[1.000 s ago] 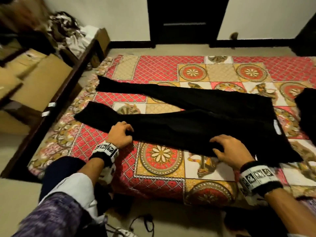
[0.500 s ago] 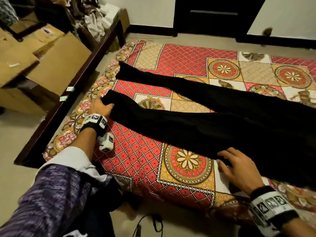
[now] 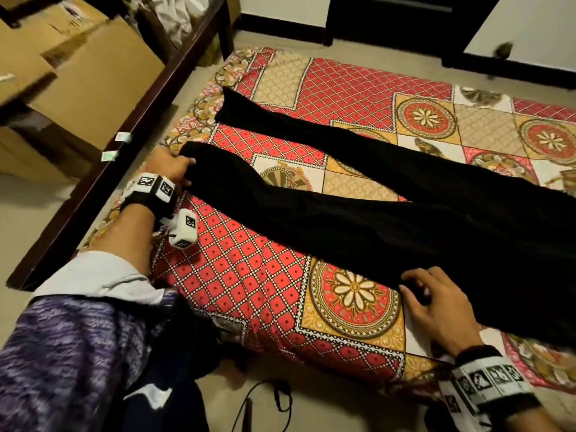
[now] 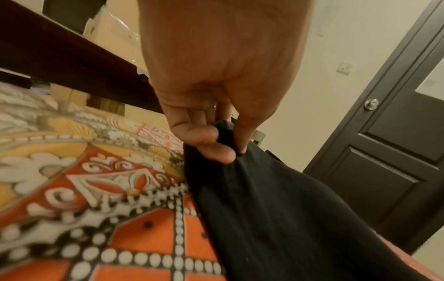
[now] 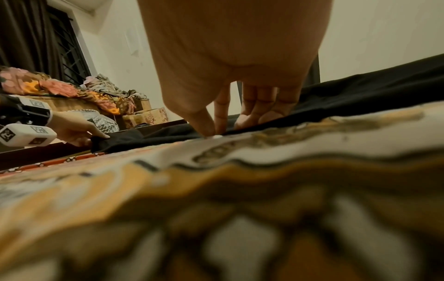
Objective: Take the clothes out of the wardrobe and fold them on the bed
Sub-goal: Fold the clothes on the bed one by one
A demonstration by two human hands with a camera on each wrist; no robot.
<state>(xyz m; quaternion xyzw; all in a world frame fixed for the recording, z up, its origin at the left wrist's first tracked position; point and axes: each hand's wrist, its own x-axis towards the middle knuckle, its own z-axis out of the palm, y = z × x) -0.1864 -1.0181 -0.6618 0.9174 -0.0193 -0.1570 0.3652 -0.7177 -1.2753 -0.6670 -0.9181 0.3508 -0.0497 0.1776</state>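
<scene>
Black trousers (image 3: 374, 226) lie spread on the patterned bed cover (image 3: 249, 275), with both legs pointing left. My left hand (image 3: 190, 171) is at the hem of the near leg. In the left wrist view, the left hand (image 4: 225, 144) pinches that hem between thumb and fingers, and the black fabric (image 4: 264, 209) hangs down from the pinch. My right hand (image 3: 417, 285) rests on the trousers' near edge, towards the thigh. Its straight fingers (image 5: 254, 114) lie on the cloth (image 5: 360, 95), with the thumb tip down on the cover.
A dark wooden rail (image 3: 109, 169) runs along the bed's left side, and cardboard boxes (image 3: 78, 57) sit beyond it. Crumpled clothes (image 3: 174, 17) lie at the back left. A dark door (image 3: 389, 20) stands behind the bed. A black cable (image 3: 265, 397) lies on the floor by my legs.
My left hand has slid left along the near trouser leg, from mid-leg to the hem, and now pinches it. My right hand has stayed at the near edge.
</scene>
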